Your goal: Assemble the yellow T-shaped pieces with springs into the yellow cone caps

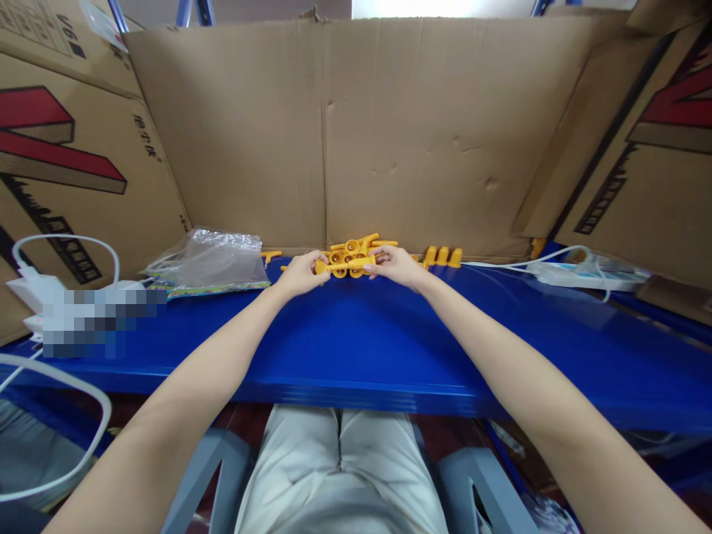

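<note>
My left hand pinches the wider left end of a yellow plastic rod. My right hand has its fingertips closed on the rod's other end, so the rod lies level between both hands. Just behind it is a pile of yellow plastic parts, some with round hollow openings and some like sticks. Right of my right hand, several yellow cup-shaped pieces stand in a row. A yellow T-shaped piece lies left of my left hand.
Clear plastic bags lie on the blue shelf at the left. White cables and a charger are at the far left. A white power strip sits at the right. Cardboard walls the back and sides.
</note>
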`<state>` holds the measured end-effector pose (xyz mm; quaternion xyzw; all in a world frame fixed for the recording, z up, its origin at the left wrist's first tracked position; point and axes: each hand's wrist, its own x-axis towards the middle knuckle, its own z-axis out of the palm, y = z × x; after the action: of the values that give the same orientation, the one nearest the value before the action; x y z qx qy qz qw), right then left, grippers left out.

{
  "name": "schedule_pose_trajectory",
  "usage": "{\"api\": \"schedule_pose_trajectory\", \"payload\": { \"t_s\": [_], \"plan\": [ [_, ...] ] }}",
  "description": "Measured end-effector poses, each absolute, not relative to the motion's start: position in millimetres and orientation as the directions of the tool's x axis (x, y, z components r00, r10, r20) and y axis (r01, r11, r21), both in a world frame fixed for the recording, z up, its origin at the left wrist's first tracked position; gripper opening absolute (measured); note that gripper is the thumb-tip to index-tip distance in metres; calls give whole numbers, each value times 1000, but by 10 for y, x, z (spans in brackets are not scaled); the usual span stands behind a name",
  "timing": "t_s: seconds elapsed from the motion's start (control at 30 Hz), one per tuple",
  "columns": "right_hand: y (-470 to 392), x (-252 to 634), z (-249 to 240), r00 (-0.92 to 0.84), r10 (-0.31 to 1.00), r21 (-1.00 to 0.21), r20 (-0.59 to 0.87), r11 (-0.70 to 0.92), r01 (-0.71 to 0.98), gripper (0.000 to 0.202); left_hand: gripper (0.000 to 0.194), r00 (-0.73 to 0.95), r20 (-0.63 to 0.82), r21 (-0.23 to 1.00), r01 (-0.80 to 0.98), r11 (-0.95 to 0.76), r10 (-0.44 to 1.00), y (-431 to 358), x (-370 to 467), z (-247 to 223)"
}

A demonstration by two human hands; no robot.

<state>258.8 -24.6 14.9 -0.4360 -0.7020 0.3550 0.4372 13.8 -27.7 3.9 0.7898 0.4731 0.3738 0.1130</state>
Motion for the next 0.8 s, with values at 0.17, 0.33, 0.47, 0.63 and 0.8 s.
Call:
{"api": "schedule_pose_trajectory", "payload": {
  "t_s": [0.17,0.33,0.47,0.63,0.8],
  "plan": [
    [-319,2674,249,-316,906,-893,281,367,261,25,22,268,477,571,629,-527,837,-270,130,39],
    [-399,2662,284,-366,914,-902,177,299,310,39,22,299,505,548,614,-568,810,-304,126,68],
    [-422,2585,266,-336,940,-929,63,178,324,56,21,304,528,539,601,-590,793,-312,127,72],
    [-420,2580,273,-306,952,-913,27,148,380,66,21,296,523,530,621,-577,799,-325,140,95],
    [-427,2670,311,-396,915,-935,76,203,291,38,20,265,531,490,679,-546,805,-353,128,138]
  ]
}}
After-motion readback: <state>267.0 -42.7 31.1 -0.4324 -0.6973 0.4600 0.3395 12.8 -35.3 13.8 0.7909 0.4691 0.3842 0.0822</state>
